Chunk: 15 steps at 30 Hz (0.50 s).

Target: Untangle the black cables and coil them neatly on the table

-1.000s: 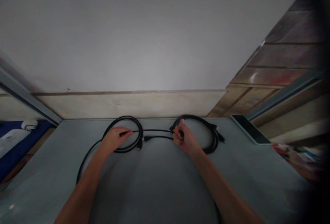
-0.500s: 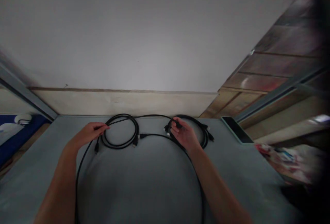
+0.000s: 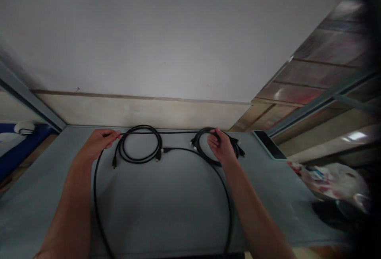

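A long black cable (image 3: 178,132) runs taut between my hands across the back of the table. My left hand (image 3: 104,142) pinches it at the left, where it bends down towards the front edge. My right hand (image 3: 220,143) is closed round the cable's other end, mostly hidden by the fingers. Between the hands lies a coiled black cable (image 3: 139,161) with plugs at its sides. Beneath and behind my right hand rests a second coil of black cable (image 3: 205,153) with several plugs. A loose cable plug (image 3: 168,149) points left, its cable curving down to the front.
A phone with a pale green edge (image 3: 269,144) lies at the table's back right. The grey table (image 3: 166,207) ends at a white wall (image 3: 160,44). Metal posts stand at both back corners. Plastic bags (image 3: 336,181) and a dark object (image 3: 336,213) are at the right.
My hands have moved apart, the right one a little rightward and the left slightly leftward. The cable between them has gone from a slack arc to a straight line. The view has shifted slightly.
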Each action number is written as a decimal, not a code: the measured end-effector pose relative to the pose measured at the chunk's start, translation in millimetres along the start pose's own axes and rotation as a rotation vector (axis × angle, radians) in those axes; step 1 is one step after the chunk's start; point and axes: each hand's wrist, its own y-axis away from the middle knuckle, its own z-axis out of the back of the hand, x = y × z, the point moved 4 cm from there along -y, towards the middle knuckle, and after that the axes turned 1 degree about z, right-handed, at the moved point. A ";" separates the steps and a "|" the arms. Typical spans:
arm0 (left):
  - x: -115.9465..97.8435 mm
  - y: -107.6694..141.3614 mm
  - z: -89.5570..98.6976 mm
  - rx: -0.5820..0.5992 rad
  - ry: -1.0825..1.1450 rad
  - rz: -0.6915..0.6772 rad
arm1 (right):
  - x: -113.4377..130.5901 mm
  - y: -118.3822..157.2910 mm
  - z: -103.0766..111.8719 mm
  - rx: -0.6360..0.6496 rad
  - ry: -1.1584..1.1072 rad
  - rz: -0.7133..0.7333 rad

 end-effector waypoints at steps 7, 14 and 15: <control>10.6 -2.6 -3.7 0.081 0.014 0.033 | -16.8 -4.2 18.4 -0.080 0.009 -0.095; 26.6 -4.3 -22.8 0.276 0.551 0.104 | -24.1 -3.7 17.4 -0.066 -0.207 -0.078; 27.5 -4.0 -25.8 0.314 0.591 0.119 | -21.8 -3.8 18.5 -0.079 -0.243 -0.052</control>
